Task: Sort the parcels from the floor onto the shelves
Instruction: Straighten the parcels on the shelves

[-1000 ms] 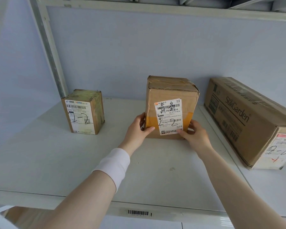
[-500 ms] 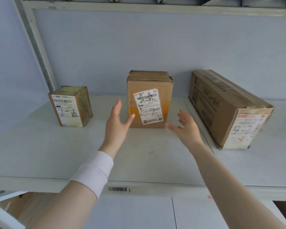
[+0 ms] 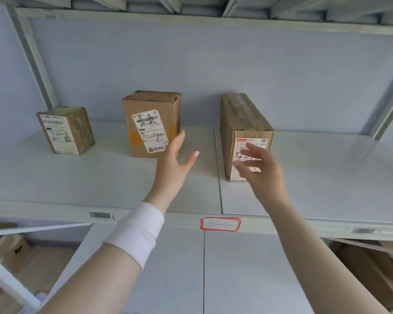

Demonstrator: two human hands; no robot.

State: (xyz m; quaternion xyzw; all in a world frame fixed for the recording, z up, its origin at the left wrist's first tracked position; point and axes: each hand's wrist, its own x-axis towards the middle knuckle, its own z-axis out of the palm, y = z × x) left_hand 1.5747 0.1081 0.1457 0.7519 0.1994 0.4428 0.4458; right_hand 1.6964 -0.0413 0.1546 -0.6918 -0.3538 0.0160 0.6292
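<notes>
Three cardboard parcels stand on the white shelf (image 3: 100,177), each with a label marked 2-2. The small parcel (image 3: 65,130) is at the left, the upright middle parcel (image 3: 151,123) in the centre, the long parcel (image 3: 243,123) at the right. My left hand (image 3: 175,164) hovers open in front of the middle parcel's right edge, touching nothing. In front of the long parcel's label floats my right hand (image 3: 259,171), fingers spread and blurred, holding nothing.
A grey upright post (image 3: 35,62) bounds the shelf at the left, another (image 3: 390,105) at the right. A red-bordered tag (image 3: 220,223) and a barcode sticker (image 3: 99,215) sit on the shelf's front edge. Cardboard boxes (image 3: 372,268) lie on the level below.
Both hands let go of the middle parcel and pulled back from it, open. The view has drawn back and swung right, so the shelf's front edge and lower level show.
</notes>
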